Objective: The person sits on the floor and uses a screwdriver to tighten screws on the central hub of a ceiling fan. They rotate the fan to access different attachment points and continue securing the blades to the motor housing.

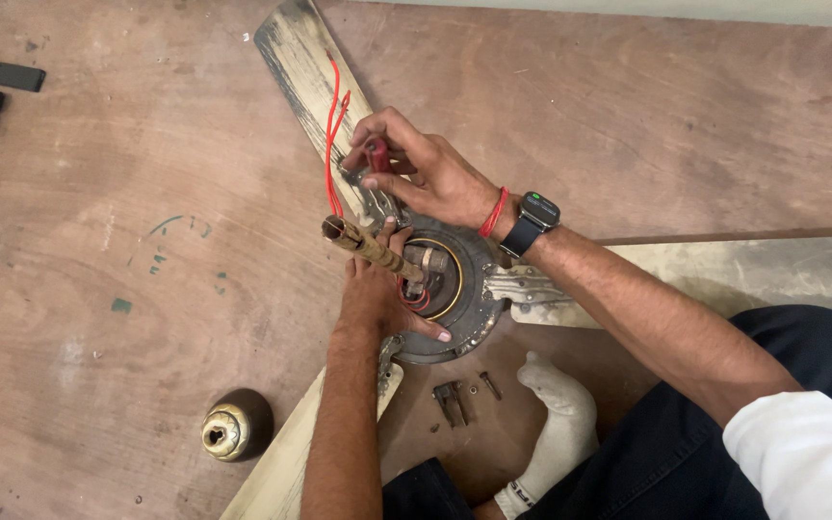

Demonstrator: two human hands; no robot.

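The right hand (416, 173) pinches a red-handled tool (377, 154) over the fan motor (455, 279); the left hand (377, 294) lies spread, pressing the motor by its rod (368, 246).

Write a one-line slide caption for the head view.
Right hand grips a red-handled tool at a dismantled ceiling fan's motor hub while the left hand steadies it.

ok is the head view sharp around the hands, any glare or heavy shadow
Head view: even, soft light, no glare; right hand and left hand on the fan motor look sharp, with only faint shadows beneath them; the brass cup casts a short dark one.
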